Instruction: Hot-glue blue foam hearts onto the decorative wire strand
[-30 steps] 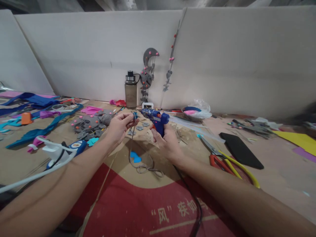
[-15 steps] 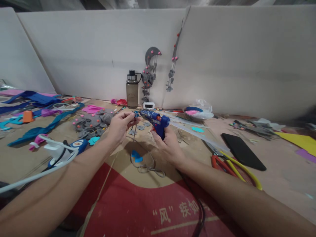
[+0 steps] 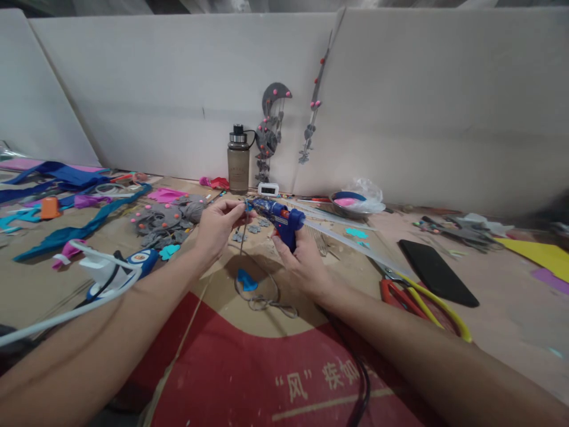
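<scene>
My right hand (image 3: pixel 299 256) is wrapped round the handle of a blue hot glue gun (image 3: pixel 287 224), with a long clear glue stick (image 3: pixel 342 238) running out of its back. The gun's nozzle points left at my left hand (image 3: pixel 219 228). Between thumb and fingertips that hand pinches a small blue-teal felt piece (image 3: pixel 248 205) with a grey cord (image 3: pixel 242 240) hanging from it. Whether the nozzle touches the felt I cannot tell. Below, the cord lies in loops on the cardboard around a blue felt scrap (image 3: pixel 247 280).
Scissors (image 3: pixel 406 290) and a black phone (image 3: pixel 438 273) lie to the right. Behind stand a bottle (image 3: pixel 239 163) and a small digital display (image 3: pixel 268 190). Grey felt pieces (image 3: pixel 155 219) and a power strip (image 3: pixel 141 261) are on the left. Felt hangings (image 3: pixel 267 139) rest against the white board.
Both hands stay nearly in place. The felt piece in my left fingers has tilted slightly, and the glue gun's nozzle has shifted a little against it.
</scene>
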The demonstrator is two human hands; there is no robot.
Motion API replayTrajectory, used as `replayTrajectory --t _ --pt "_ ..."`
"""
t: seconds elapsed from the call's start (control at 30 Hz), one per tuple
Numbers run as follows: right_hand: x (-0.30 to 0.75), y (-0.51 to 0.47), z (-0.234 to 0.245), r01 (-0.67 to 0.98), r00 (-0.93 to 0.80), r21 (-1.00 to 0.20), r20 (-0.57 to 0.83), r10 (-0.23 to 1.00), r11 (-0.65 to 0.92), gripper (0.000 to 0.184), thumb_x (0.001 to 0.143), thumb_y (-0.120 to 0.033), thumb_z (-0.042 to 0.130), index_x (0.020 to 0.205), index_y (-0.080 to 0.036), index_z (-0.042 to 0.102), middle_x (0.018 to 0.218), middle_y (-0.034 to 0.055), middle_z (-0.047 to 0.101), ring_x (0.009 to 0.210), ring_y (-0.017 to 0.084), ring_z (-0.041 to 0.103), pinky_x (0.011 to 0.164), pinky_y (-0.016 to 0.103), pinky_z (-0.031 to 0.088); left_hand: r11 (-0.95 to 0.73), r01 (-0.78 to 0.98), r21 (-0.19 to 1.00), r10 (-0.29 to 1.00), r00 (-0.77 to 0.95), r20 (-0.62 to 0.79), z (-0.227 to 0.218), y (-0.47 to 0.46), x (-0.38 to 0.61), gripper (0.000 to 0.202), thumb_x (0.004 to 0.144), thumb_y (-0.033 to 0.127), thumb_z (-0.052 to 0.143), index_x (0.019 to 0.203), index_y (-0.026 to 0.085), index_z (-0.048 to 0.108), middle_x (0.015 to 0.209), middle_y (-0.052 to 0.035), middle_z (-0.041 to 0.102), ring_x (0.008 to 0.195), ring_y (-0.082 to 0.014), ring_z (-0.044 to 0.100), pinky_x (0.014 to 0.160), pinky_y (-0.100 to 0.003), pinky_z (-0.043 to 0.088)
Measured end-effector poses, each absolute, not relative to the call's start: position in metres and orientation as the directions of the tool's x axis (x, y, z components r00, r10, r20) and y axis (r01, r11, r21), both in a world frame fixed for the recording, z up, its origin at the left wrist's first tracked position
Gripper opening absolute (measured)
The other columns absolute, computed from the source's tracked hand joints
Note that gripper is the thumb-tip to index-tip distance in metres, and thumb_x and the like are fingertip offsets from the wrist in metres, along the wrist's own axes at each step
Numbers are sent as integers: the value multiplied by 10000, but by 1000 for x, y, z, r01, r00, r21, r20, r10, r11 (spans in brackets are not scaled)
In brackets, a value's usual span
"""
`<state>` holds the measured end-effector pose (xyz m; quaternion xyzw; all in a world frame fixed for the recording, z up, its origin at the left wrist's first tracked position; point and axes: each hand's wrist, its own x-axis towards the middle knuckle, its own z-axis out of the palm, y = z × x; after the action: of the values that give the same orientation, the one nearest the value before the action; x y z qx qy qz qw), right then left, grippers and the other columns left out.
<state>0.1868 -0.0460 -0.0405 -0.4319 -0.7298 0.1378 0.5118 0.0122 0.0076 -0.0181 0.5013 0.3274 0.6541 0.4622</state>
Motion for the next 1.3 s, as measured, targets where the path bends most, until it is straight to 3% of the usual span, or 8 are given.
replayTrajectory --t 1.3 --pt "186 -48 -44 487 -75 -628 662 746 607 248 888 -374 476 1013 -172 548 929 98 643 834 227 589 780 393 472 -369 -279 887 928 -70 365 -17 7 13 234 650 307 777 724 131 642 662 -15 674 635 -143 670 688 -299 568"
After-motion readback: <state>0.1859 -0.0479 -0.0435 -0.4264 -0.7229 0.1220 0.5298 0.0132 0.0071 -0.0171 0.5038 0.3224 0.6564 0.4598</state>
